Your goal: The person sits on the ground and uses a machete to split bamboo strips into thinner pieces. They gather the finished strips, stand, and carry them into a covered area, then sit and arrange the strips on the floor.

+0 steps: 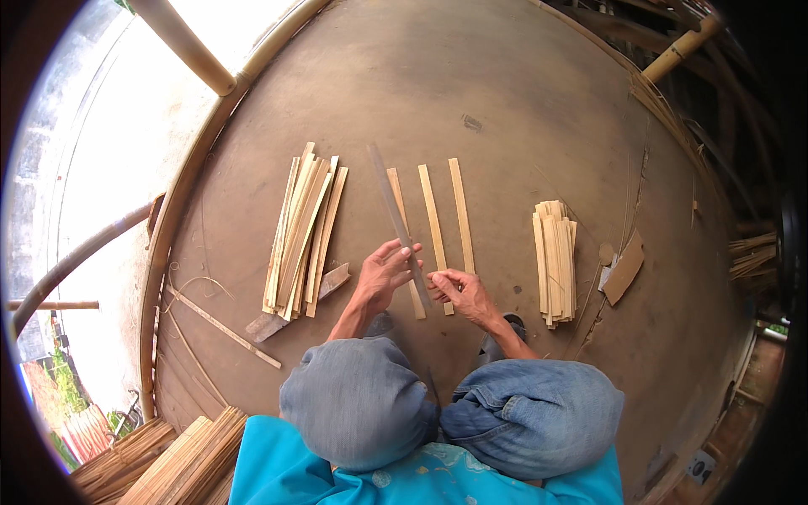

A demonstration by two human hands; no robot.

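A long thin greyish strip [389, 189], smeared by motion, slants up and away between my hands. My left hand [383, 273] has its fingers curled around the strip's lower part. At its lower end my right hand [463, 295] is closed, thumb and fingertips pinched on the strip's edge. Three pale bamboo slats lie spaced apart beneath and beyond: a left slat [398, 189], partly hidden by the strip and my left hand, a middle slat [431, 206] and a right slat [460, 206]. The near ends of the slats pass close to my right hand.
A loose pile of bamboo slats [299, 227] lies left, resting over a flat wooden piece [268, 326]. A neater bundle [554, 261] lies right, near a brown board scrap [625, 268]. More bundled strips [181, 463] sit at lower left. A bamboo rail [189, 181] edges the floor.
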